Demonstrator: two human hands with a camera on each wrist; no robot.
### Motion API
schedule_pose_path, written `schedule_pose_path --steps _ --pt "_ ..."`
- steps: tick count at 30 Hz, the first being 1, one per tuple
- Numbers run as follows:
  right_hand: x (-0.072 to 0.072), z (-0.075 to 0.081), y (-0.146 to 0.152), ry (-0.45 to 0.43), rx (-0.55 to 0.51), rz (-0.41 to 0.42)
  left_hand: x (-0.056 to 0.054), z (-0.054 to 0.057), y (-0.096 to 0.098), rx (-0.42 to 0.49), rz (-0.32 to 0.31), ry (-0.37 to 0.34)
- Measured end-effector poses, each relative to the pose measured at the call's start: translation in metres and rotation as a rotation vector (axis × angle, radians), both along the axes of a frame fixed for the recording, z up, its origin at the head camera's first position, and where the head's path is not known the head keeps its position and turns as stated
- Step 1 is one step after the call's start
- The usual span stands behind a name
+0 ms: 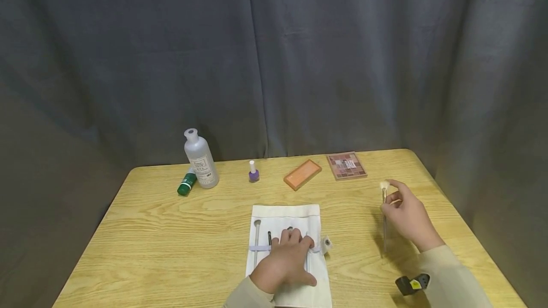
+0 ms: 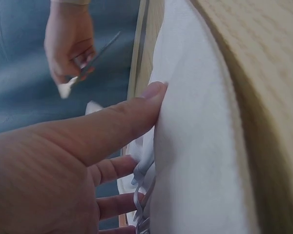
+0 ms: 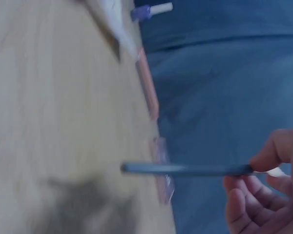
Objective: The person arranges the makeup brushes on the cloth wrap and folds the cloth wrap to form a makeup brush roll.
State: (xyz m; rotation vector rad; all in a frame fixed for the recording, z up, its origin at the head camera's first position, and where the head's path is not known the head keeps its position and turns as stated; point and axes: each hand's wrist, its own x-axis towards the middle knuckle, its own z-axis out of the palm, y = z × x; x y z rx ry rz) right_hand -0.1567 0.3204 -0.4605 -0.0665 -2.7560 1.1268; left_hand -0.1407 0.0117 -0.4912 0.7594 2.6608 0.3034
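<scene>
Pale bristles uppermost, the slim brush (image 1: 384, 225) hangs near-upright, pinched in the right hand (image 1: 406, 213); over on the worktop (image 1: 171, 241), the white cloth roll (image 1: 284, 210) lies open, strapped brushes (image 1: 257, 236) inside, left hand (image 1: 288, 258) on it!

left hand (image 1: 288, 260) hides the middle of white pouch (image 1: 287, 211) | green tube (image 1: 187, 183) is partly behind bottle (image 1: 198, 149) | label print (image 1: 201, 169) is too small to read | right wrist view: right hand (image 3: 279, 213) is cut by edge, shadow (image 3: 93, 209) is blurred
</scene>
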Motion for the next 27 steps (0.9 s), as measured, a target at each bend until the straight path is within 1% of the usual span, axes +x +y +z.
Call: schedule_pose_path --steps 4,7,11,14,20,23,27 --pt "-0.004 0.011 -0.017 0.060 -0.078 0.003 0.001 0.002 0.000 0.004 0.004 -0.006" --pt "-0.008 0.013 -0.029 0.098 -0.138 0.015 0.001 0.003 0.000 0.007 0.008 -0.001" --pt "-0.013 0.013 -0.044 0.115 -0.204 0.049 0.001 0.003 0.000 0.004 0.008 0.000" --pt "-0.016 0.014 -0.055 0.107 -0.252 0.088 0.000 0.003 0.000 0.006 0.007 -0.005" --pt "-0.022 0.011 -0.075 0.127 -0.341 0.146 0.000 0.001 0.001 0.004 0.008 0.004" --pt "-0.026 0.008 -0.085 0.128 -0.345 0.165 0.000 0.000 0.000 0.000 0.005 0.013" --pt "-0.029 0.005 -0.094 0.115 -0.314 0.182 0.000 0.000 0.000 -0.003 -0.001 0.021"
